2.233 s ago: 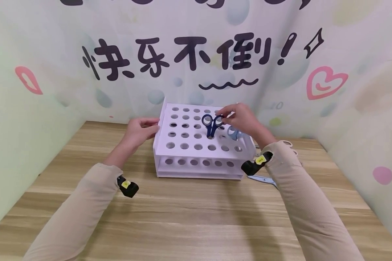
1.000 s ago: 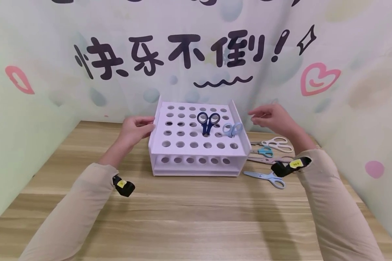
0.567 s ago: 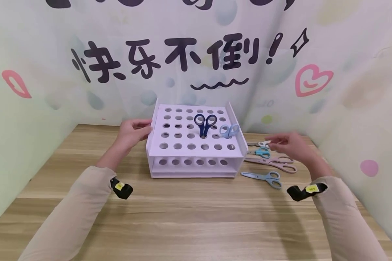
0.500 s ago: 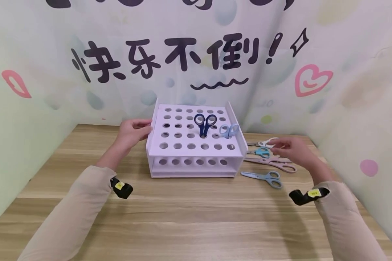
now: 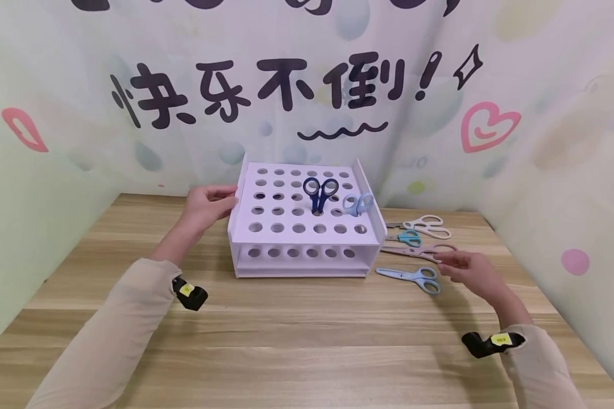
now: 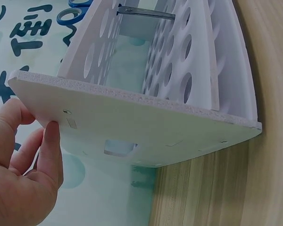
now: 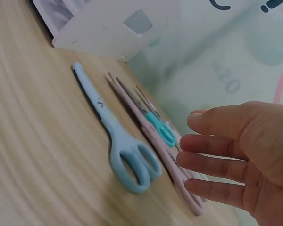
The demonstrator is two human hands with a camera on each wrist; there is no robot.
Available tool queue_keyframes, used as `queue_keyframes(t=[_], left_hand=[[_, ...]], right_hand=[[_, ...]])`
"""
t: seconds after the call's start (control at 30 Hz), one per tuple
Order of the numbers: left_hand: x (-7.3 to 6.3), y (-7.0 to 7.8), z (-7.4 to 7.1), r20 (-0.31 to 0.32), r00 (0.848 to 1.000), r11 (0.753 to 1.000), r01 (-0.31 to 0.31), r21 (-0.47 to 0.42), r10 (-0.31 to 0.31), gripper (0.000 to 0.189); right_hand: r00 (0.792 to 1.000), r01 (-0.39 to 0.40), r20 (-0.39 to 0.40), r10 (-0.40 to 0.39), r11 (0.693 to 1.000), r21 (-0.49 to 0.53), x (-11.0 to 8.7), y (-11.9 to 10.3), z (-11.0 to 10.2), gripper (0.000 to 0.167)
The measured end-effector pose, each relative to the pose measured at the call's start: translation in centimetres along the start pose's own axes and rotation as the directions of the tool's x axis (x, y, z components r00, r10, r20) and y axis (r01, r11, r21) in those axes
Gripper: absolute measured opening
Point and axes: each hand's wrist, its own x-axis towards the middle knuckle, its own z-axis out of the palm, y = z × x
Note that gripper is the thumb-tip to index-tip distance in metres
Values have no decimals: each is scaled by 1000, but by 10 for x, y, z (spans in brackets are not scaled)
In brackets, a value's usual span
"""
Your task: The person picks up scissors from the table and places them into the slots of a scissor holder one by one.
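Note:
A white rack (image 5: pixel 277 234) with rows of round holes stands on the table. My left hand (image 5: pixel 204 211) touches its left side panel (image 6: pixel 127 120) with nearly straight fingers. Dark blue scissors (image 5: pixel 321 194) and light blue scissors (image 5: pixel 358 204) stand handles-up in its holes. My right hand (image 5: pixel 473 275) hovers with loosely bent fingers, nothing in it, near the handles of the pink scissors (image 7: pixel 153 136) and the blue scissors (image 7: pixel 132 155) lying on the table. Behind those lie teal scissors (image 5: pixel 408 238) and white-handled scissors (image 5: pixel 424 224); their blade tips are partly hidden by the rack.
Close behind the rack hangs a printed cloth wall (image 5: pixel 204 153), with further walls at left (image 5: pixel 41 216) and right (image 5: pixel 588 199). The wooden table (image 5: pixel 286 352) extends in front of the rack.
My right hand let go of the dark blue scissors, now standing in the rack, and moved right and down, past the white-handled scissors, toward the pink and blue ones. My left hand stayed at the rack.

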Motion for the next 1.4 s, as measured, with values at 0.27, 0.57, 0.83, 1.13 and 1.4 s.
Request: queue_keyframes(t=[0.27,0.57,0.83,1.13,1.4], left_hand=[[0,0,-1,3,1000,1000,2,-6,-2,42],[0,1,-1,0,1000,1000,2,-22,-2,42],[0,3,0,10,1000,1000,3,-31,-3,43],[1,1,0,2,1000,999,-1,-41,1,42],[1,-1,0,0,1000,999,-2,-49,2,41]], right_hand=[[996,-54,-70,52,998,-20,-9,14,14,39],[993,-13,-114,11,1000,-21,-15,24,28,39],[984,-68,-167,56,996,-66,-20,27,40,43],[972,-94,-223,79,994,-57,-26,28,43,41],[974,-100,-206,91,995,-31,-28,31,47,42]])
